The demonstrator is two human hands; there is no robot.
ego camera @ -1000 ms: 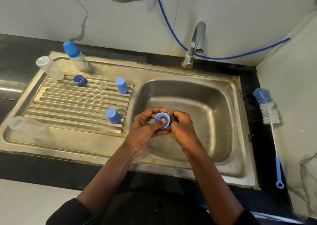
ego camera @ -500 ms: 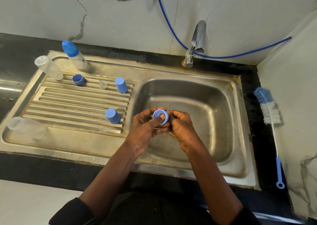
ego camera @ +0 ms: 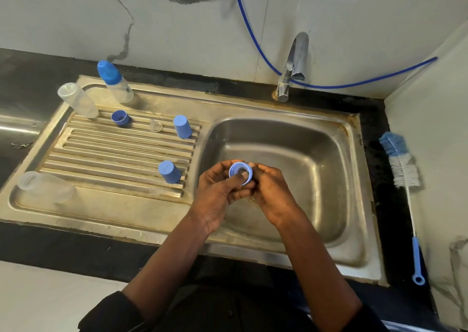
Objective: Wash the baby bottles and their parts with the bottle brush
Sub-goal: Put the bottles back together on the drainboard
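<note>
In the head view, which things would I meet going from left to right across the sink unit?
Near clear bottle, capped bottle, clear teat, rear blue cap, held blue ring, tap, bottle brush.

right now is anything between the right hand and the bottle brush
Nothing visible. Between the right hand and the bottle brush on the counter lie only the bare basin and rim of the sink. That hand is busy, though: with the left hand it holds the blue ring.
</note>
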